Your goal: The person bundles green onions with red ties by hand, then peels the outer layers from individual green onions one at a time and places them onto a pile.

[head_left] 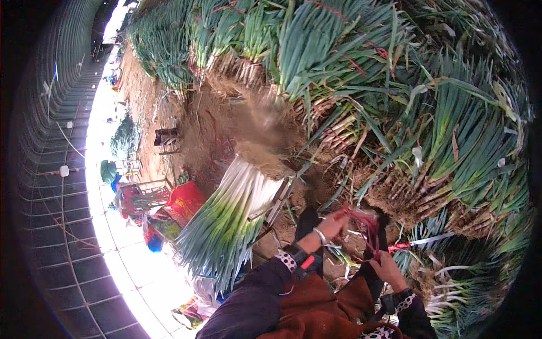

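Observation:
My left hand [333,224], with a bangle at the wrist, is closed on one end of a tangle of reddish-pink ties [370,226]. Lower and to the right, my right hand [388,270] grips the hanging end of the same ties, which stretch between the two hands above my lap. To the left of my hands, a large bundle of green onions [234,198] lies slanted, with white stems and roots toward the far side and green leaves toward me. It rests against a small wooden stand [274,202]. I cannot see a tie around this bundle.
Heaped green onion bundles [316,51], some with red ties, curve around the far side and right. A long pale strip with a red end [432,240] sits right of my hands. Red bags [186,203] lie left, near a bright gridded plastic wall [113,226].

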The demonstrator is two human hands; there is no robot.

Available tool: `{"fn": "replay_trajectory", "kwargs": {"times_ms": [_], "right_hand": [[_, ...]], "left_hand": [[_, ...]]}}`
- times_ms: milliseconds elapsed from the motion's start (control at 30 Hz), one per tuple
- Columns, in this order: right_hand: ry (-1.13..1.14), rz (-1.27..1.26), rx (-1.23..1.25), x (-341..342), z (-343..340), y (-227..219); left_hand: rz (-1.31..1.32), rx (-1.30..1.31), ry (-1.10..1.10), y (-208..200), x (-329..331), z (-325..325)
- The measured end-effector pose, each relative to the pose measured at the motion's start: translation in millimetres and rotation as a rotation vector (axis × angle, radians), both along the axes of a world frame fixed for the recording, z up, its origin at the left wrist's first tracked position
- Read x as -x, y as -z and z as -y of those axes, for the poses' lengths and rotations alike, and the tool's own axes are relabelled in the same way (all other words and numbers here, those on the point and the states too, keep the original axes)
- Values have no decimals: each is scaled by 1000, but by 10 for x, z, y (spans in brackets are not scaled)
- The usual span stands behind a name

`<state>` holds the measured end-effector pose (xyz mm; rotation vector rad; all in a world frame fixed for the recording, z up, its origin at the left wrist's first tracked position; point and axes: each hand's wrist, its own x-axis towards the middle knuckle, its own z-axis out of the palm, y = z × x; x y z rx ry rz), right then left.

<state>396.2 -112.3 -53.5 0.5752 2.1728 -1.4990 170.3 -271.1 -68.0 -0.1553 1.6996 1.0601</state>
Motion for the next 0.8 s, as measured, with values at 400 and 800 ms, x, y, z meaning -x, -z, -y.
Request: {"fn": "replay_trajectory", "kwargs": {"times_ms": [400,800], "right_hand": [[-130,223,54,988,1787,1079],[-288,601,-16,707,3062,1782]], "left_hand": [[-531,400,-225,-578,3925,3328],[-279,329,262,462,1772,3298]]}}
